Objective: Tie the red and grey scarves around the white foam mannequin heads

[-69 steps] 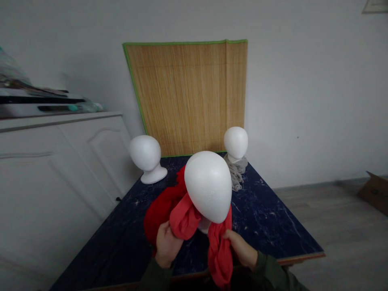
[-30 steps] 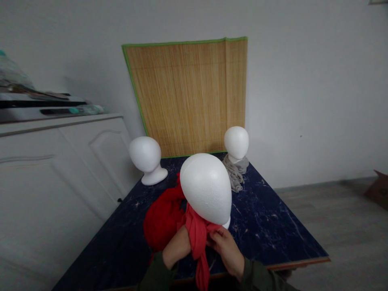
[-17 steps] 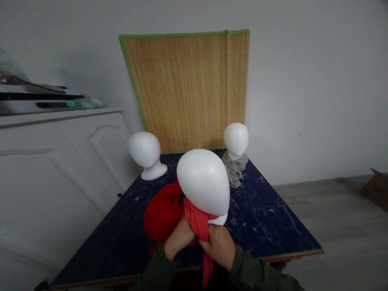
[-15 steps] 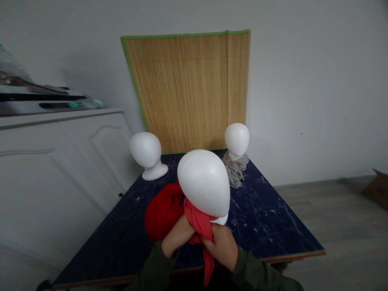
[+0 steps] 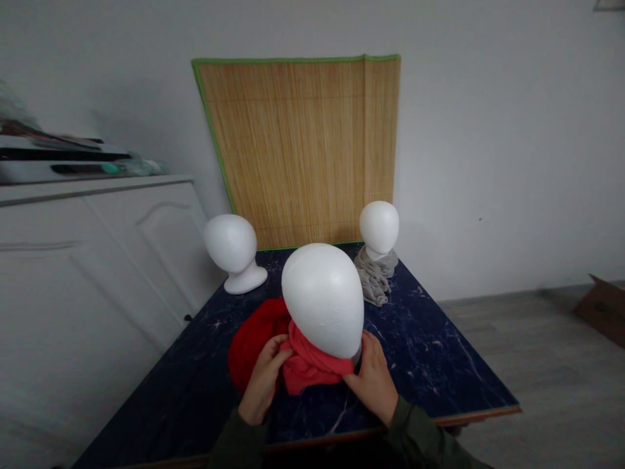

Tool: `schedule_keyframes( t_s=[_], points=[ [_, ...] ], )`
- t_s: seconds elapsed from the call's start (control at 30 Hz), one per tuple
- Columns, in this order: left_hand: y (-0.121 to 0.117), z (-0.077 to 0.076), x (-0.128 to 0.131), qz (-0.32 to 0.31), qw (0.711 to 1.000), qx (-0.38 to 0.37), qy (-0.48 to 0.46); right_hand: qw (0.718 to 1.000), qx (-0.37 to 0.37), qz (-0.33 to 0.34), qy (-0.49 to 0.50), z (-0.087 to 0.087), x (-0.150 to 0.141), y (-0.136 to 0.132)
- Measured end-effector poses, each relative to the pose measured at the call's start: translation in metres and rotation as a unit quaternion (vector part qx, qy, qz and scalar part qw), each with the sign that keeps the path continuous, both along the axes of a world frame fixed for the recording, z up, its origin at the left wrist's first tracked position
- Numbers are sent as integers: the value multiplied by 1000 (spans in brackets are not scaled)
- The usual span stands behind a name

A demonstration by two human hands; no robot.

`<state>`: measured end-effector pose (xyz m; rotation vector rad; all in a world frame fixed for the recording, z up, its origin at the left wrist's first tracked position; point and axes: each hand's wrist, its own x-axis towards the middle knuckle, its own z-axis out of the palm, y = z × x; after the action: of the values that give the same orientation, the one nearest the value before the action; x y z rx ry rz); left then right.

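Note:
A white foam mannequin head (image 5: 323,298) stands near the front of the dark blue marbled table (image 5: 430,365). A light red scarf (image 5: 308,367) is wrapped round its neck, bunched in front. My left hand (image 5: 262,382) grips the scarf's left side with its fingers on the cloth. My right hand (image 5: 374,379) rests at the right of the neck, fingers against the scarf and the head's base. A darker red cloth (image 5: 252,339) lies heaped on the table just behind and to the left of the head.
Two more foam heads stand at the back: a bare foam head (image 5: 233,251) at the left, and another head (image 5: 379,228) at the right with a grey scarf (image 5: 374,277). A bamboo mat (image 5: 303,150) leans on the wall. A white cabinet (image 5: 92,273) flanks the left; a cardboard box (image 5: 603,312) lies on the floor.
The scarf's long hanging ends have been drawn in and bunched at the neck. My hands moved from close together in front of the neck out to either side of it.

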<state>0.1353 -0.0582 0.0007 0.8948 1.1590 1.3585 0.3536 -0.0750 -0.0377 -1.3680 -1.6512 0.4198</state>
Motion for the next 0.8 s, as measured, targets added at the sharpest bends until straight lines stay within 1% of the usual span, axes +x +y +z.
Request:
schedule_keyframes(
  t_s=[0.07,0.1,0.17,0.27,0.33,0.43,0.5,0.57,0.6,0.7,0.8],
  points=[
    [-5,-3,7,19,997,32,64,999,-19,24,20,-3,1,2],
    [-7,-3,11,9,995,49,91,998,-36,43,32,-2,1,3],
    [-10,1,18,-36,989,86,119,994,-60,79,54,1,1,4],
    [-11,9,28,-110,978,129,125,988,-49,108,95,8,4,5],
    [-10,17,36,-136,971,145,135,986,-23,109,126,8,10,5],
    [-2,31,59,-158,952,197,171,987,22,60,149,4,33,9],
    [12,41,84,-184,926,256,209,987,42,12,152,1,56,14],
    [34,47,116,-218,894,304,246,986,71,-37,143,0,82,23],
    [48,49,133,-228,883,318,259,985,90,-62,132,-1,95,28],
    [94,45,183,-241,873,319,278,978,140,-138,76,-2,127,50],
    [134,34,219,-253,868,320,282,965,138,-223,1,-5,146,72]
  ],
)
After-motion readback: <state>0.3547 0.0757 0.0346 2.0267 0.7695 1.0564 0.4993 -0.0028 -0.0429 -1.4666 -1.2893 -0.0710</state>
